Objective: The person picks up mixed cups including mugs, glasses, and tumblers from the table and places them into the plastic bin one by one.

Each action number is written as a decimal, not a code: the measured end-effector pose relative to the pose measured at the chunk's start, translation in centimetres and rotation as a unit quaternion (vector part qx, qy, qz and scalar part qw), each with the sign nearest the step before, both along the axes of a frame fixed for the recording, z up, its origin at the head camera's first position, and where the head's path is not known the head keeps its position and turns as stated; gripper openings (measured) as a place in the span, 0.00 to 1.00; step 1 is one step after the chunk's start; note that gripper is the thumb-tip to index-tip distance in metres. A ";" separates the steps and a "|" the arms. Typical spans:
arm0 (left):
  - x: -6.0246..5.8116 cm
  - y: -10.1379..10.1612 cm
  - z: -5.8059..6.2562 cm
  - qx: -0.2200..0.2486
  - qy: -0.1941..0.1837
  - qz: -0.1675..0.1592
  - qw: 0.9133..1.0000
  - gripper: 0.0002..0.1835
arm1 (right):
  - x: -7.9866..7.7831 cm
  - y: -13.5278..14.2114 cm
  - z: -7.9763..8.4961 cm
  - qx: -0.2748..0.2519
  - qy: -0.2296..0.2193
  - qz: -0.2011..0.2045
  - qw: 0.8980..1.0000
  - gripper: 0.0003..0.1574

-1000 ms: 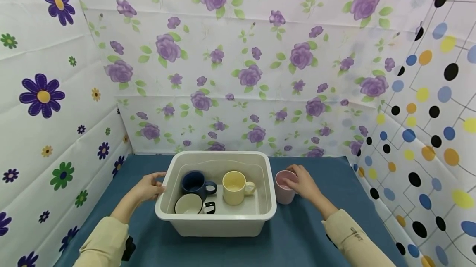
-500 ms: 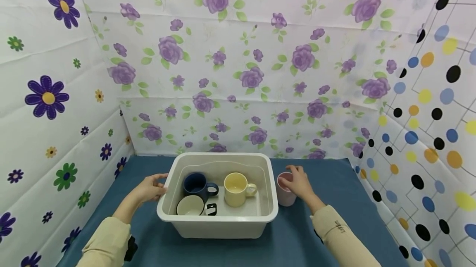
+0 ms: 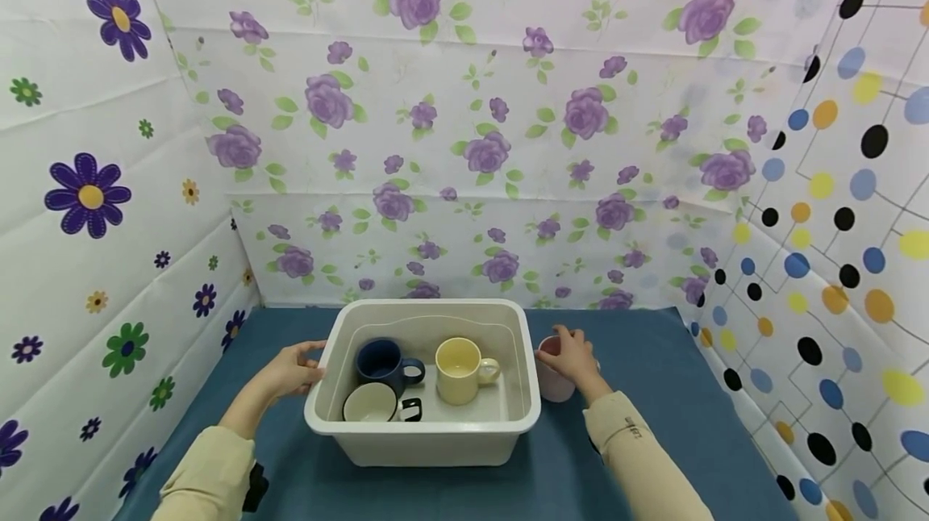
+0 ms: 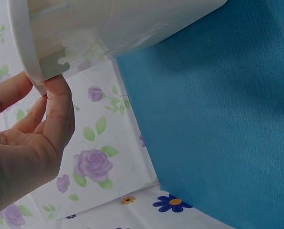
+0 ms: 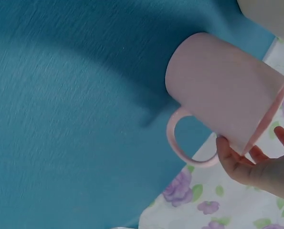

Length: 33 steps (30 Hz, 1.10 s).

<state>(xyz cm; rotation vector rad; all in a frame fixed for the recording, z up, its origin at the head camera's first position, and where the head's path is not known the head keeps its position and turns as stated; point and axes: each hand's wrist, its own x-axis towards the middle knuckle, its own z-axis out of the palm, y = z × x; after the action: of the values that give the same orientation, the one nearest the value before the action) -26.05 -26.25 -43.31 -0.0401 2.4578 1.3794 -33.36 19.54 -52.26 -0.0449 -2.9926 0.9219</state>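
A white plastic bin sits on the blue cloth. My left hand pinches its left rim between thumb and fingers, as the left wrist view shows at the bin edge. Right of the bin stands a pink mug, upright and outside it. My right hand pinches the mug's rim by the handle; in the right wrist view one fingertip lies on the outer wall of the pink mug, others at its opening. The bin contains a navy mug, a yellow mug and a cream mug with a dark rim.
Blue cloth covers the table. Flower-printed sheets stand behind and at the left; a dotted sheet stands at the right. The pink mug is close beside the bin's right wall.
My right hand has closed in on the pink mug's rim, and its forearm has swung left. The left hand, the bin and the mugs in it stay put.
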 end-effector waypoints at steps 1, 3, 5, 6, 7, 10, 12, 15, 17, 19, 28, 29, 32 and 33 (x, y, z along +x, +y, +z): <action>0.0 0.0 0.0 0.002 -0.001 0.001 1.000 0.33 | 0.0 -0.1 -0.1 0.004 0.000 -0.002 1.000 0.41; -0.1 0.0 -0.1 0.003 -0.002 0.003 1.000 0.33 | -0.1 -0.3 -0.2 0.010 0.000 -0.008 1.000 0.40; -0.1 0.0 0.0 0.003 0.000 0.001 1.000 0.33 | -0.2 -0.4 -0.2 0.018 0.004 -0.011 1.000 0.38; -0.1 -0.1 0.1 0.001 0.002 0.000 1.000 0.33 | -0.3 -0.5 -0.2 0.023 0.009 -0.011 1.000 0.38; -0.1 -0.1 0.1 0.002 0.002 0.003 1.000 0.33 | -0.4 -0.6 -0.1 0.028 0.015 -0.010 0.999 0.37; 0.0 -0.3 0.3 0.000 0.005 0.002 1.000 0.33 | -0.6 -0.9 0.1 0.044 0.020 -0.007 0.999 0.36; 0.0 -0.3 0.3 0.001 0.006 0.000 1.000 0.33 | -0.7 -1.0 0.1 0.059 0.022 -0.010 0.998 0.36; 0.0 -0.2 0.1 0.006 0.006 -0.005 1.000 0.33 | -0.8 -1.0 -0.1 0.082 0.016 -0.023 0.996 0.36; 0.1 -0.1 0.1 0.007 0.006 -0.004 1.000 0.33 | -0.8 -1.0 -0.2 0.093 0.014 -0.026 0.995 0.36; 0.2 0.0 0.0 0.006 0.005 0.000 1.000 0.33 | -0.8 -1.1 -0.4 0.100 0.010 -0.026 0.995 0.36; 0.2 0.1 0.1 0.005 0.005 -0.002 1.000 0.33 | -0.9 -1.2 -0.9 0.114 0.009 -0.022 0.993 0.35; 0.2 0.2 0.2 0.004 0.005 -0.001 1.000 0.33 | -0.9 -1.1 -0.8 0.114 0.011 -0.021 0.993 0.34; 0.2 0.2 0.2 0.001 0.006 -0.002 1.000 0.32 | -1.1 -1.1 -0.6 0.116 0.016 -0.012 0.993 0.32; 0.2 0.2 0.2 0.001 0.005 -0.001 1.000 0.32 | -1.1 -1.0 -0.5 0.118 0.016 -0.009 0.993 0.31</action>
<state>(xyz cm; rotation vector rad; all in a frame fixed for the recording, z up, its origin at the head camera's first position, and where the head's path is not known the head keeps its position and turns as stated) -25.81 -26.06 -43.15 -0.0288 2.4641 1.3843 -34.51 18.50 -52.81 -0.0541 -3.0420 0.5561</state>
